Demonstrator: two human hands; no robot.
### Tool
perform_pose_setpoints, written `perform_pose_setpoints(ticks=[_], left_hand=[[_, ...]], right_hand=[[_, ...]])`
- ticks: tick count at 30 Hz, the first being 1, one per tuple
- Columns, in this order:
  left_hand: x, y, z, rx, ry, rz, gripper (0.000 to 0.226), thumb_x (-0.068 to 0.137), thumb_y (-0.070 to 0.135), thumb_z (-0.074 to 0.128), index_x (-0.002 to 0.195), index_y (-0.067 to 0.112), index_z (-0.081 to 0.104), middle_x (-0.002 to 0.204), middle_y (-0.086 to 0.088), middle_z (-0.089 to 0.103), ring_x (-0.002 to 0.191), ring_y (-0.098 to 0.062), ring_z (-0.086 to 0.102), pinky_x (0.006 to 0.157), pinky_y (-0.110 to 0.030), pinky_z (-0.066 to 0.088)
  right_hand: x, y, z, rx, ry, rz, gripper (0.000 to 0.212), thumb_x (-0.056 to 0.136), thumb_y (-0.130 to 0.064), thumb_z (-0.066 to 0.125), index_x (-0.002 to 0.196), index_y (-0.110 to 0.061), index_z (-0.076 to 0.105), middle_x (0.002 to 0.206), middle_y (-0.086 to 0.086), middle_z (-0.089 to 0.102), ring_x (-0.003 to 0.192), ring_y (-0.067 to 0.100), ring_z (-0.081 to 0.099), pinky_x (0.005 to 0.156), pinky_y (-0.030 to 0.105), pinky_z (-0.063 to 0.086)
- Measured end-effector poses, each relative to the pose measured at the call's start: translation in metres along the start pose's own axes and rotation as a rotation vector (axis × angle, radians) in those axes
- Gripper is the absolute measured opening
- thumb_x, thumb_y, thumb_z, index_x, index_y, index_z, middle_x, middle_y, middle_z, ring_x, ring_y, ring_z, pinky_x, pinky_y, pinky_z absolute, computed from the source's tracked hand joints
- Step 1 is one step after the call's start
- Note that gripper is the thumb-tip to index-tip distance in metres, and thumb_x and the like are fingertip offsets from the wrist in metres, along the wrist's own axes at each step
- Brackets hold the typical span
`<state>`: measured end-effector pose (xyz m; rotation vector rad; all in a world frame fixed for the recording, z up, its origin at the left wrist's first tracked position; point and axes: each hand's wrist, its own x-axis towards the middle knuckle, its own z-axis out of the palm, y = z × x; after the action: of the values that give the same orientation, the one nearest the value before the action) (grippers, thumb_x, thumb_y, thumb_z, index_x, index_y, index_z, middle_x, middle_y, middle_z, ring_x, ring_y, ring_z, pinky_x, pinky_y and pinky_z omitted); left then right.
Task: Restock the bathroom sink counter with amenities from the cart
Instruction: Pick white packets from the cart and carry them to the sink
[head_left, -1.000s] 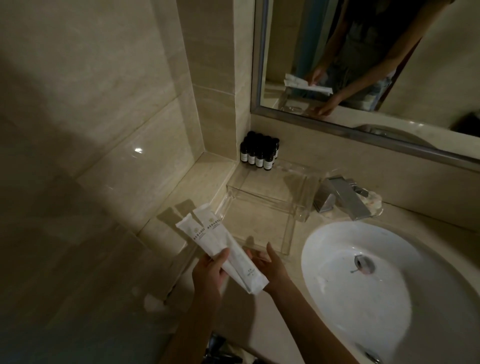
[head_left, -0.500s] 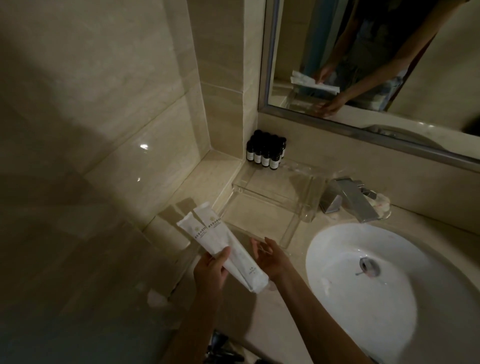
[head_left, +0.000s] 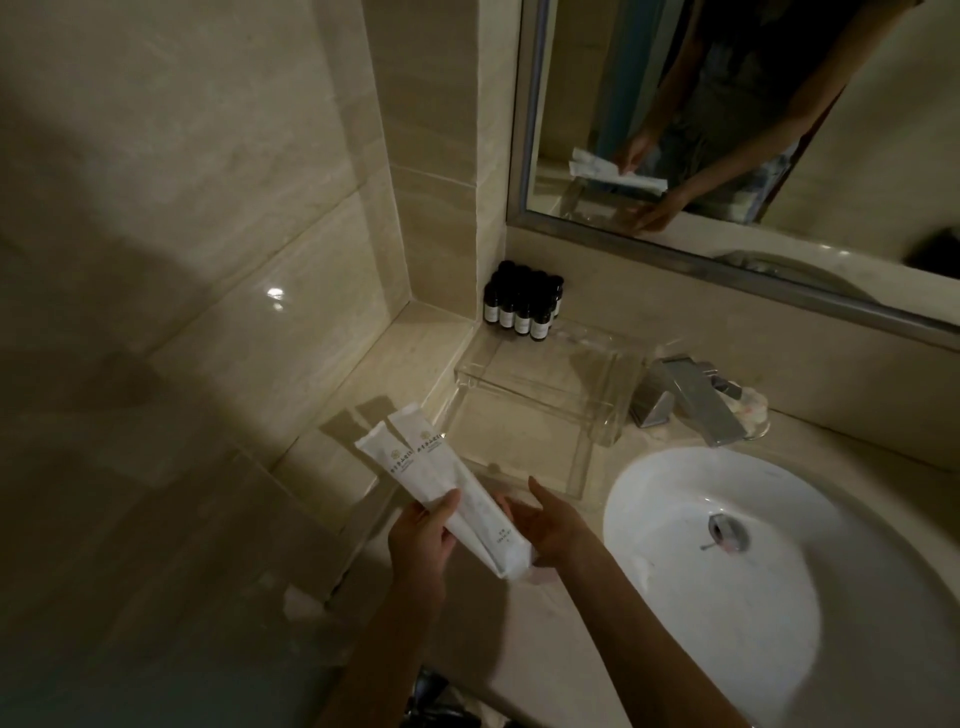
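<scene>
Presently, the left hand (head_left: 421, 540) is gripping 2 white packets (head_left: 457, 493) over the bench (head_left: 498, 649); the right hand (head_left: 550, 525) is hovering open-fingered beside them.

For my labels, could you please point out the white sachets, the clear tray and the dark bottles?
white sachets (head_left: 415, 462), head view, printed front.
clear tray (head_left: 589, 462), head view, right wall.
dark bottles (head_left: 522, 317), head view, white labels.

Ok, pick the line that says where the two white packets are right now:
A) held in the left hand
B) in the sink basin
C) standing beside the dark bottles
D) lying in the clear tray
A: the left hand grips the white packets in the air in front of the clear tray, with the right hand open beside them.
</scene>
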<state>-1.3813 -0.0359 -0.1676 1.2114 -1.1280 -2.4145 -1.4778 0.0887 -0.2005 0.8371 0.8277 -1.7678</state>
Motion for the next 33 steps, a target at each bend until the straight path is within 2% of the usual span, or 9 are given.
perform_pose_setpoints(ticks=[5,9,14,17,20,23,26,29,33], left_hand=[[0.009,-0.001,0.008,-0.097,-0.013,-0.038,0.030,0.081,0.001,0.068,0.107,0.014,0.062,0.115,-0.014,0.066,0.108,-0.030,0.063,0.084,-0.042,0.053],[0.019,0.002,0.026,-0.144,-0.039,-0.117,0.043,0.084,0.001,0.064,0.125,0.008,0.054,0.125,-0.017,0.061,0.116,-0.031,0.058,0.098,-0.044,0.048],[0.039,0.002,0.066,-0.192,0.032,-0.307,0.039,0.086,-0.003,0.062,0.122,0.003,0.052,0.125,-0.020,0.059,0.119,-0.032,0.056,0.094,-0.039,0.048],[0.055,-0.005,0.085,-0.164,0.032,-0.359,0.042,0.088,-0.002,0.061,0.128,0.002,0.050,0.125,-0.019,0.060,0.117,-0.029,0.057,0.082,-0.034,0.050],[0.071,-0.011,0.098,-0.125,0.020,-0.406,0.010,0.092,0.000,0.055,0.101,0.004,0.056,0.076,-0.011,0.064,0.068,-0.017,0.062,0.056,-0.027,0.052],[0.087,-0.016,0.108,-0.090,0.061,-0.435,0.025,0.094,0.000,0.051,0.070,0.008,0.046,0.046,-0.003,0.042,0.036,-0.010,0.036,0.043,-0.020,0.048],[0.097,-0.019,0.111,-0.049,0.051,-0.458,0.016,0.094,0.001,0.050,0.080,0.006,0.053,0.071,-0.013,0.051,0.056,-0.020,0.050,0.063,-0.025,0.049],[0.102,-0.018,0.114,-0.041,0.093,-0.446,0.033,0.095,0.000,0.049,0.128,0.000,0.051,0.130,-0.020,0.055,0.122,-0.034,0.052,0.095,-0.031,0.044],[0.109,-0.020,0.121,-0.003,0.057,-0.407,0.042,0.094,0.000,0.050,0.136,0.003,0.045,0.134,-0.017,0.053,0.127,-0.029,0.049,0.103,-0.035,0.039]], right_hand=[[-0.020,-0.002,0.011,-0.112,0.039,-0.121,0.047,0.095,-0.037,0.055,0.128,-0.005,0.056,0.099,0.011,0.064,0.086,0.026,0.061,0.070,0.038,0.049],[-0.037,-0.016,0.011,-0.506,0.162,-0.360,0.032,0.089,-0.044,0.061,0.107,-0.018,0.066,0.108,0.003,0.067,0.101,0.022,0.061,0.092,0.039,0.051],[-0.039,-0.037,0.001,-0.770,0.244,-0.658,0.026,0.084,-0.024,0.073,0.107,-0.013,0.069,0.096,0.004,0.069,0.084,0.015,0.065,0.067,0.021,0.053],[-0.028,-0.052,-0.006,-0.986,0.387,-0.852,0.022,0.083,-0.022,0.074,0.104,-0.015,0.071,0.094,0.000,0.071,0.084,0.015,0.066,0.070,0.023,0.052],[-0.015,-0.069,-0.012,-1.141,0.508,-0.925,0.018,0.084,-0.025,0.071,0.102,-0.022,0.072,0.094,-0.009,0.068,0.087,0.011,0.064,0.076,0.025,0.050],[-0.001,-0.080,-0.014,-1.241,0.563,-0.953,0.019,0.087,-0.028,0.067,0.106,-0.025,0.071,0.101,-0.009,0.070,0.090,0.009,0.064,0.076,0.024,0.049],[0.011,-0.085,-0.018,-1.378,0.634,-0.999,0.021,0.091,-0.028,0.063,0.110,-0.025,0.071,0.106,-0.008,0.071,0.095,0.011,0.066,0.078,0.024,0.050],[0.018,-0.082,-0.020,-1.482,0.747,-1.114,0.019,0.092,-0.022,0.062,0.108,-0.024,0.072,0.103,-0.002,0.073,0.090,0.017,0.068,0.076,0.028,0.053],[0.030,-0.074,-0.023,-1.519,0.702,-1.377,0.020,0.085,-0.008,0.067,0.097,-0.020,0.076,0.092,0.002,0.075,0.083,0.021,0.069,0.073,0.030,0.053]])
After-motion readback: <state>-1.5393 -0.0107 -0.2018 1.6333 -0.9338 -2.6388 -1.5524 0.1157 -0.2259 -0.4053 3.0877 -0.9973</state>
